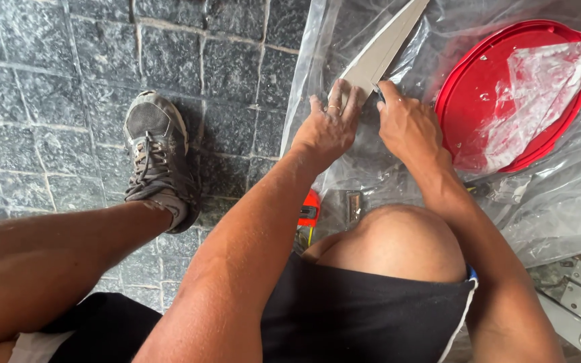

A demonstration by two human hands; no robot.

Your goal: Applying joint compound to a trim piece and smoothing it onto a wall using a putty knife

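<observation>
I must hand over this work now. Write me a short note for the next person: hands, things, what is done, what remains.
Left hand: pressed flat on the pale strip, holding it down on the plastic sheet.
Right hand: closed grip on a small tool at the strip's near end; the tool is mostly hidden.
Red lid lies to the right, with crumpled plastic on it.
Done: strip laid and steadied.
Left: the work at the strip's near end; its progress cannot be seen.

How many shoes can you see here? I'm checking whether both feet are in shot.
1. A worn grey laced shoe rests on the dark stone floor, left of the left hand. The other foot is hidden, probably under the bent knee.
</observation>
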